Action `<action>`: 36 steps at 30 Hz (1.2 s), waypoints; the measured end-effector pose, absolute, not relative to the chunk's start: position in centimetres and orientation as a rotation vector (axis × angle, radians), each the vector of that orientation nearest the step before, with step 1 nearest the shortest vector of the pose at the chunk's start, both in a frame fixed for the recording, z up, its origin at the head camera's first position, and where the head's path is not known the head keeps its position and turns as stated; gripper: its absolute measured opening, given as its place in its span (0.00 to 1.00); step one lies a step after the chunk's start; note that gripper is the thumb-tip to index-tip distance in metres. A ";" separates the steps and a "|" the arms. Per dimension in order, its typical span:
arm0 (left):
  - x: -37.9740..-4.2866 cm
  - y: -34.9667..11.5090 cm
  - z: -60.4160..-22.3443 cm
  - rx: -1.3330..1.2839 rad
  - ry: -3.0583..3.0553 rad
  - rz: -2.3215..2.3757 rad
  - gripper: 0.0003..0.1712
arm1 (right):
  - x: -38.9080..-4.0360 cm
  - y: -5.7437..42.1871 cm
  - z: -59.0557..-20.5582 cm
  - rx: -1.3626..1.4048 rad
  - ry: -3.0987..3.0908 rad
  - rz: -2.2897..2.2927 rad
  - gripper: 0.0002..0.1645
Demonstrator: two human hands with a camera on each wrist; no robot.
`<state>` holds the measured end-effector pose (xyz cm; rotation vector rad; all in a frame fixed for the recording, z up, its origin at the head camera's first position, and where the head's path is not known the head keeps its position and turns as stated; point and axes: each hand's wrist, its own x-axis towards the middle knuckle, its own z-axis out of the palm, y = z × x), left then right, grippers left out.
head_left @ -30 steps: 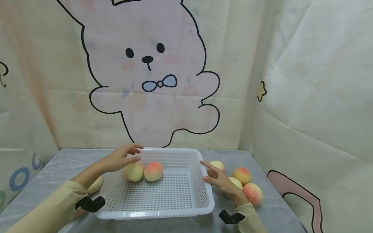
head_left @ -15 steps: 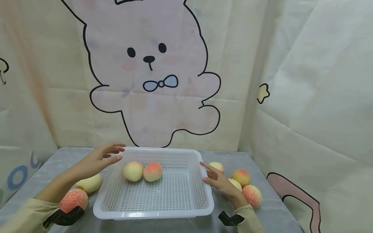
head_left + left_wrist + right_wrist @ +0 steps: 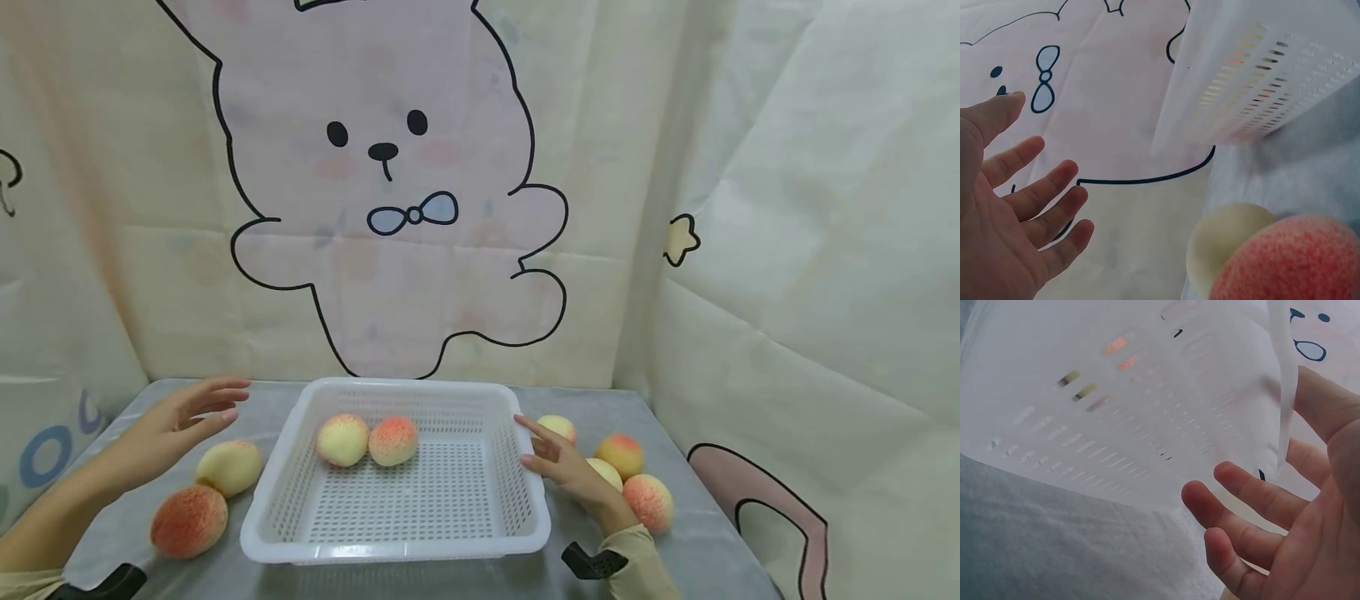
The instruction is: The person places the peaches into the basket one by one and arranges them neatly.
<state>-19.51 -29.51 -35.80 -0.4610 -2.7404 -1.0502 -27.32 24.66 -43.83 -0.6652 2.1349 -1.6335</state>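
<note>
A white plastic basket (image 3: 405,552) with slotted walls stands on the table. Two peaches are inside near its left wall: a yellowish peach (image 3: 343,440) and a pinker peach (image 3: 393,441). My left hand (image 3: 183,421) hovers beyond a pale yellow peach (image 3: 230,467) and a red peach (image 3: 189,522), left of the basket. Its fingers are spread and hold nothing, as the left wrist view also shows (image 3: 1029,206). At the basket's right rim, my right hand (image 3: 573,475) rests with index finger and thumb against the edge; the other fingers are loosely bent outside the wall.
Right of the basket lie several more peaches, among them an orange-yellow peach (image 3: 621,455) and a pink peach (image 3: 648,503); my right hand partly hides a pale one. A grey cloth covers the table (image 3: 712,550). Printed curtains (image 3: 450,292) rise behind and beside it.
My left hand has drawn back leftward from above the basket to beyond the two left peaches, which now show fully. The right hand and the basket's two peaches stay put.
</note>
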 end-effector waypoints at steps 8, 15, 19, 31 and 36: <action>-18.9 -31.1 -37.6 -0.485 -2.691 -1.072 0.23 | -27.5 24.6 -43.9 -0.693 2.147 -1.617 0.40; -18.2 -32.2 -39.2 -0.448 -2.679 -1.071 0.23 | -27.5 24.4 -43.8 -0.662 2.164 -1.606 0.39; -17.8 -32.6 -39.9 -0.390 -2.708 -1.070 0.23 | -27.4 24.3 -43.6 -0.663 2.166 -1.608 0.40; -17.0 -34.0 -41.6 -0.436 -2.681 -1.101 0.23 | -27.4 24.4 -43.4 -0.702 2.184 -1.596 0.40; -16.5 -34.6 -42.2 -0.446 -2.674 -1.109 0.23 | -27.1 24.4 -43.6 -0.674 2.177 -1.609 0.40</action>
